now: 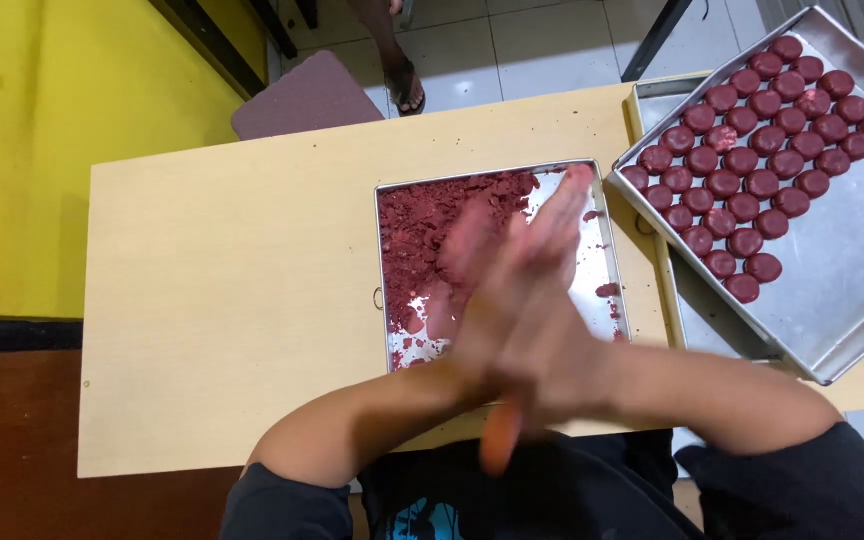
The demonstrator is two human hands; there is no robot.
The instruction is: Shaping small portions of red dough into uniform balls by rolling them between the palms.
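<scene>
- Wooden table (232, 300): pale top carrying both trays.
- Large metal tray (832, 290): at the right, tilted across another tray; rows of dark red dough rounds (752, 170) fill its upper left part.
- Smaller metal tray (602, 270): centre, with crumbly red dough (422, 225) heaped in its left half.
- Left hand (482, 290) and right hand (542, 290): pressed palm to palm above the smaller tray, motion-blurred; whether anything lies between them cannot be told.
</scene>
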